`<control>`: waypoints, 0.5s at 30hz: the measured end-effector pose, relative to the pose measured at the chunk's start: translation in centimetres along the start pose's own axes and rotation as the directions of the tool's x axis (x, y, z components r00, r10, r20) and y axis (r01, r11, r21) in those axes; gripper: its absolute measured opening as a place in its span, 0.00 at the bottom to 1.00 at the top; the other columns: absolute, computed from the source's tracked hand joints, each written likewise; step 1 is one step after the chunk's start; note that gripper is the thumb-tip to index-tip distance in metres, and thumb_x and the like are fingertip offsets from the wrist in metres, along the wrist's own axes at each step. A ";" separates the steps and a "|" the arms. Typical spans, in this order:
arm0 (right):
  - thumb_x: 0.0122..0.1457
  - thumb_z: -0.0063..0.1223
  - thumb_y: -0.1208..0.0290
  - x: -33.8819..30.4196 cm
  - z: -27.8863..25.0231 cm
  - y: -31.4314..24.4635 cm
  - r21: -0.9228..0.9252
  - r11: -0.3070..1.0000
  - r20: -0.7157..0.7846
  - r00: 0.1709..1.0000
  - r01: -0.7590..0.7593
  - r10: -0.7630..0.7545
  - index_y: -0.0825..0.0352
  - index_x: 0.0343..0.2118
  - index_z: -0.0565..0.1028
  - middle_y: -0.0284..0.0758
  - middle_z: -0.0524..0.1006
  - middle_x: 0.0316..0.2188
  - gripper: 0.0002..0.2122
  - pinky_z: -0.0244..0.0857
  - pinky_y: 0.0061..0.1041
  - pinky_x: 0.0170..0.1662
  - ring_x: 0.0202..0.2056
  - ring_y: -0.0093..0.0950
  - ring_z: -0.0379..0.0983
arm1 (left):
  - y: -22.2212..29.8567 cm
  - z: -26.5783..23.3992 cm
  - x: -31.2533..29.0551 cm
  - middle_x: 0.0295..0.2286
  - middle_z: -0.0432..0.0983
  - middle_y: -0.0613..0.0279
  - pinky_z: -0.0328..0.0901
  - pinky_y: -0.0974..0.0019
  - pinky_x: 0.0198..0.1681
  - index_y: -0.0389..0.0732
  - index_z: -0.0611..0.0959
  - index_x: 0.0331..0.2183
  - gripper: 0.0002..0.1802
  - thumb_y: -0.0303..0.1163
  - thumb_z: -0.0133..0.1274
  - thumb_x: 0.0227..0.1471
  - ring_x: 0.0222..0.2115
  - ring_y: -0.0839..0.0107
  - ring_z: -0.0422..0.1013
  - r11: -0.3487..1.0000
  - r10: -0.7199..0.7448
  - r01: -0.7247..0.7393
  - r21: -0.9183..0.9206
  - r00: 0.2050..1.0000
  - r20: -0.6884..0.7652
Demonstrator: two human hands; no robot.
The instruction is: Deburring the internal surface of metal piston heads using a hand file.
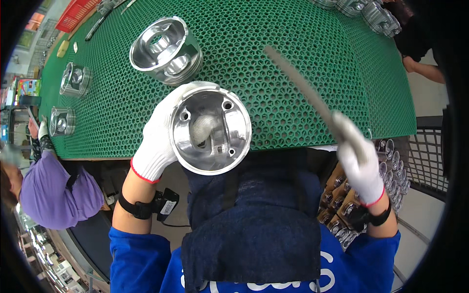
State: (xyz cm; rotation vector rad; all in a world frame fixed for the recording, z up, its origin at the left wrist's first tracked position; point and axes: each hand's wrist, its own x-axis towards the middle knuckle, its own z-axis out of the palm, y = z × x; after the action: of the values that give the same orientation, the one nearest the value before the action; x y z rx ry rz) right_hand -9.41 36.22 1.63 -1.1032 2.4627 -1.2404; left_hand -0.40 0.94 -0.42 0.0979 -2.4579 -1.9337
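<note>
Gloved in white knit, my left hand [159,129] grips a shiny metal piston [234,129] by its side, with the hollow side facing up at me. A gloved finger shows inside the hollow. My right hand [359,158], gloved too, is closed around a long flat metal file [303,88]. The file slants up and left over the green mat, apart from the piston. Just beyond my left hand, a second piston [168,51] rests on the mat.
Two more pistons [75,79] sit on the green honeycomb mat [273,112] at left, several pistons [376,19] at far right. A red basket [75,14] stands far left. Piston boxes [337,205] lie below right. People at both sides: a purple garment [61,195], a bare arm [422,71].
</note>
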 end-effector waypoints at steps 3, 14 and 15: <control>0.45 0.63 0.66 -2.1 -1.0 -1.2 -0.099 0.956 0.338 0.913 0.275 -0.228 0.59 0.53 0.75 0.31 0.69 0.16 0.27 0.64 0.31 0.22 0.17 0.34 0.69 | 0.3 0.2 -0.4 0.48 0.74 0.55 0.66 0.62 0.54 0.36 0.73 0.52 0.30 0.33 0.62 0.48 0.49 0.65 0.71 0.996 0.058 -0.056 0.070 0.998 -0.027; 0.42 0.64 0.66 0.3 2.3 -1.1 -0.209 0.908 0.359 0.892 0.362 -0.273 0.51 0.51 0.77 0.31 0.67 0.16 0.27 0.63 0.30 0.24 0.21 0.31 0.70 | 1.1 -0.8 0.9 0.41 0.77 0.58 0.70 0.68 0.46 0.34 0.79 0.44 0.23 0.37 0.62 0.48 0.41 0.72 0.74 0.998 0.030 -0.038 0.046 0.988 0.148; 0.42 0.64 0.66 -0.1 1.9 -0.4 -0.202 0.916 0.299 0.913 0.346 -0.279 0.52 0.50 0.77 0.31 0.70 0.17 0.26 0.63 0.30 0.25 0.22 0.31 0.71 | 1.6 -0.5 1.1 0.41 0.77 0.59 0.69 0.67 0.45 0.35 0.79 0.44 0.25 0.39 0.64 0.47 0.41 0.72 0.73 0.995 0.056 -0.068 0.075 0.986 0.159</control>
State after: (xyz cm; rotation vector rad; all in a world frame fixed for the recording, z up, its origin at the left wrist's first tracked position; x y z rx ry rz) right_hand -8.24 34.97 0.67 -1.6702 2.3421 -0.7891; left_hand -1.57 0.76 1.21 -0.1343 -2.6019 -1.8866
